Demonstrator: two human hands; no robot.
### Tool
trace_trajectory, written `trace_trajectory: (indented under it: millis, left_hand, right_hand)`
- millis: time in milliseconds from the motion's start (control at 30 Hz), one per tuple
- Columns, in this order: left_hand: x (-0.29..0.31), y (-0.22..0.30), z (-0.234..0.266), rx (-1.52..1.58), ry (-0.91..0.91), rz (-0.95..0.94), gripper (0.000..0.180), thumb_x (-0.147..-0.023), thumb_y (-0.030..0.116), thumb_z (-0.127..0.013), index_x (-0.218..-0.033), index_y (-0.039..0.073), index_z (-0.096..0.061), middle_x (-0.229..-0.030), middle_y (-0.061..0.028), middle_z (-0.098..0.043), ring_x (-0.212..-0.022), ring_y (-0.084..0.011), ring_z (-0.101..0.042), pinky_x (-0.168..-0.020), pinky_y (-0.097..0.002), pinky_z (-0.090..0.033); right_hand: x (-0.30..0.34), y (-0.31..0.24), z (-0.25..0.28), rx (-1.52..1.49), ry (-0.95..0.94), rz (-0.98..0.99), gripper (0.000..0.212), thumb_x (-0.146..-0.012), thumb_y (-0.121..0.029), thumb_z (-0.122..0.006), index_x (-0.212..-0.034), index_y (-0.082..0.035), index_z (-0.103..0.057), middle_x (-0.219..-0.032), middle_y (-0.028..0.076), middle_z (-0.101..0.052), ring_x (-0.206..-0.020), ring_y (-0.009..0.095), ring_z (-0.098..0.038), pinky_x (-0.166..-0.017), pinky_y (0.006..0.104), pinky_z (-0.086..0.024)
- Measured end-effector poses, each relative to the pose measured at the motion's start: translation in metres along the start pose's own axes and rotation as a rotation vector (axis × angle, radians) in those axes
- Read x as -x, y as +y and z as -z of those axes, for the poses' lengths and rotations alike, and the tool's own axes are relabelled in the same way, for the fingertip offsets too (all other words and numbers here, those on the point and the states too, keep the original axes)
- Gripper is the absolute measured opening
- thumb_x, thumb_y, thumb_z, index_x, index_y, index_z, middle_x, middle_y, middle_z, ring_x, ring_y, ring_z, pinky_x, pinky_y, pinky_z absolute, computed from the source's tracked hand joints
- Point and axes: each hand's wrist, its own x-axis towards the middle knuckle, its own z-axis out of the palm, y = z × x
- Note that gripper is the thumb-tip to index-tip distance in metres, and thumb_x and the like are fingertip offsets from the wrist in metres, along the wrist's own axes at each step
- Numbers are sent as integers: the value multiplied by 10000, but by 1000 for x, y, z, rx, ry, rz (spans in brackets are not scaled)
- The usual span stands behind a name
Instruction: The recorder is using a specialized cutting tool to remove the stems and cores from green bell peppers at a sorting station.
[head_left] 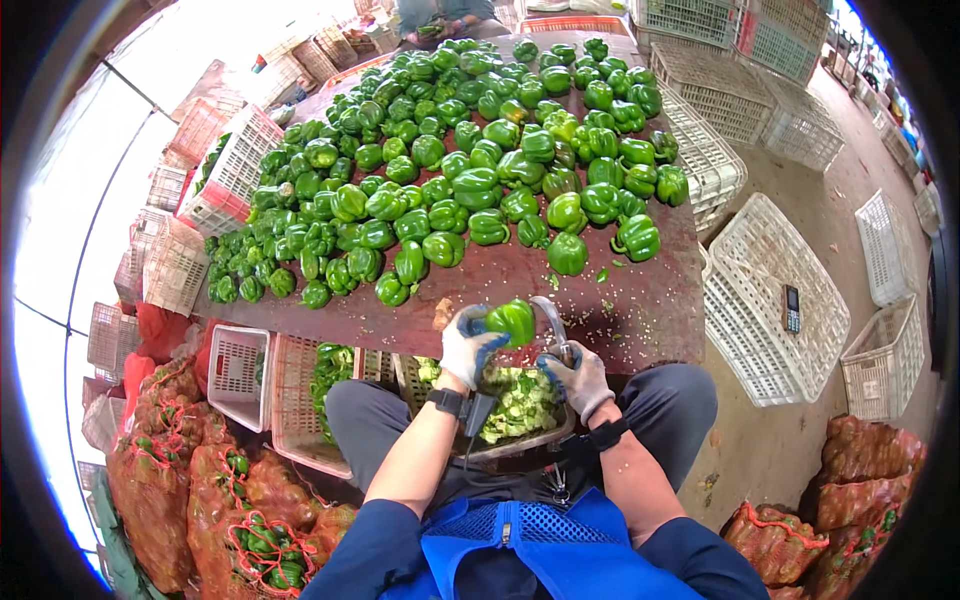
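Pepper (511, 322), single and green, was at the near edge of the bench (490, 275), gripped by the fingers of your left hand (468, 348). At the same edge, your right hand (582, 378) had its fingers closed around a curved knife (552, 315). Many peppers (475, 188) lay upon the bench.

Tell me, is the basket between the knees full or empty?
Not empty: the basket has pale green pieces across its visible inside. How deep they go, I can't tell.
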Motion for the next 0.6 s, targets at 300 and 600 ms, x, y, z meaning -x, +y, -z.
trace_trajectory:
  millis: [300,600]
  left_hand:
    - [54,34,-16,-110,-214,-32,564,-698,-14,-810,-1216,-14,-587,-1081,-76,-649,-956,-136,-611,-851,-286,-524]
    - [53,32,-12,-44,-327,-39,572,-641,-33,-829,-1165,-21,-601,-1266,-114,-598,-1155,-207,-580,-1009,-329,-470]
  right_hand:
    - [-15,-2,-14,-478,-133,20,564,-685,-39,-882,-1190,-1,-635,-1086,63,-702,-966,134,-657,-880,309,-552]
    - [-14,-1,-3,-378,-170,50,587,-668,-66,-894,-1190,8,-636,-1071,61,-705,-958,134,-656,-882,300,-541]
